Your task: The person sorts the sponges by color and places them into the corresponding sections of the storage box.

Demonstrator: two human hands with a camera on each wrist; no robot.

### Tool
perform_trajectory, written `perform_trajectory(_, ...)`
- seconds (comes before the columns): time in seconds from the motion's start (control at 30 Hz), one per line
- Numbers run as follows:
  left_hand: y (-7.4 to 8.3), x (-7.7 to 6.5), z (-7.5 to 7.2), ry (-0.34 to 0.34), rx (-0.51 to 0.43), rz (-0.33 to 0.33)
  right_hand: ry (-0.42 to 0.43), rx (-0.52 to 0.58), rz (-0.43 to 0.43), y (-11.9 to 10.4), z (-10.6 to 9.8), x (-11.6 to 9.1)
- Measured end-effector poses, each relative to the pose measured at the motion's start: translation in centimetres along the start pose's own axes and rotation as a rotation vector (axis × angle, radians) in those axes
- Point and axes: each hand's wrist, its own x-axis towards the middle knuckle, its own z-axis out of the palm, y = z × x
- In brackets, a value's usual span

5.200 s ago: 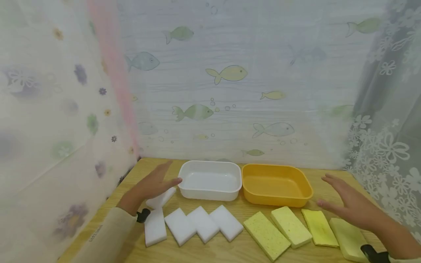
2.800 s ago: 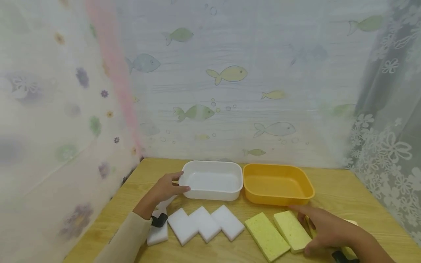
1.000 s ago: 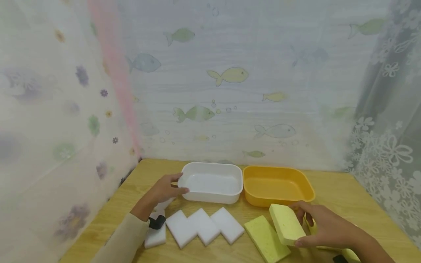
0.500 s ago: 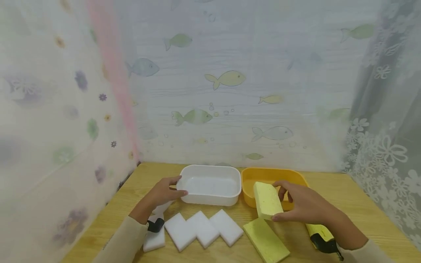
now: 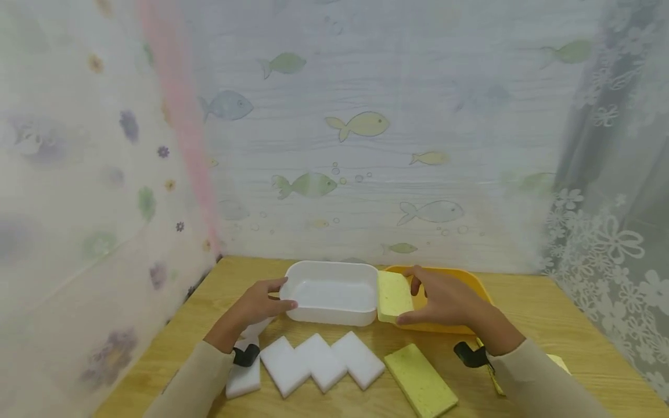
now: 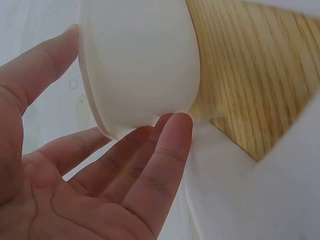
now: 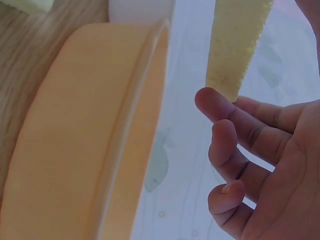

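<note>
My right hand (image 5: 444,299) pinches a yellow rectangular sponge (image 5: 394,296) between thumb and fingers. The sponge is raised and tilted, overlapping the right end of the white plastic tub (image 5: 329,316) and the left part of the orange tub (image 5: 441,329) in the head view. In the right wrist view the sponge (image 7: 235,45) stands above the orange rim, held at one end by the fingertips. My left hand (image 5: 256,305) holds the white tub's left end, thumb and fingers spread around its corners. The left wrist view has the fingertips against the end wall (image 6: 145,65).
Several white sponges (image 5: 320,363) lie in a row before the white tub, one partly under my left wrist. Another yellow sponge (image 5: 420,380) lies front right; more yellow ones (image 5: 559,363) are mostly hidden by my right forearm. A printed curtain (image 5: 366,174) hangs behind the table.
My right hand has picked up a yellow sponge from the table and carried it up and left to where the tubs meet. My left hand has moved onto the white tub's end and stayed there.
</note>
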Motion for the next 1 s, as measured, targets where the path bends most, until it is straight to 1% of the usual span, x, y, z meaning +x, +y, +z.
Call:
perform_trajectory(0.13,0.4,0.1,-0.2,0.002,0.003,0.011,0.01,0.003,-0.016,-0.5,0.1,1.4)
perform_trajectory(0.23,0.3,0.1,-0.1,0.006,0.007,0.016,0.02,-0.005,-0.039,-0.8,0.3,2.3)
perform_trajectory(0.37,0.1,0.0,0.1,0.012,0.024,0.008,0.024,-0.001,-0.065,-1.2,0.5,3.4)
perform_trajectory(0.47,0.2,-0.1,0.1,0.013,0.018,-0.001,0.023,-0.006,-0.073,-1.6,0.5,4.2)
perform_trajectory(0.63,0.1,-0.1,0.1,0.01,-0.01,-0.004,0.024,-0.037,-0.065,-2.1,0.8,5.4)
perform_trajectory(0.9,0.2,-0.1,0.1,0.021,0.037,-0.008,0.018,-0.036,-0.021,-2.7,1.4,6.7)
perform_trajectory(1.0,0.3,-0.1,0.1,0.016,0.038,-0.015,0.013,-0.037,-0.007,-2.8,1.7,7.1)
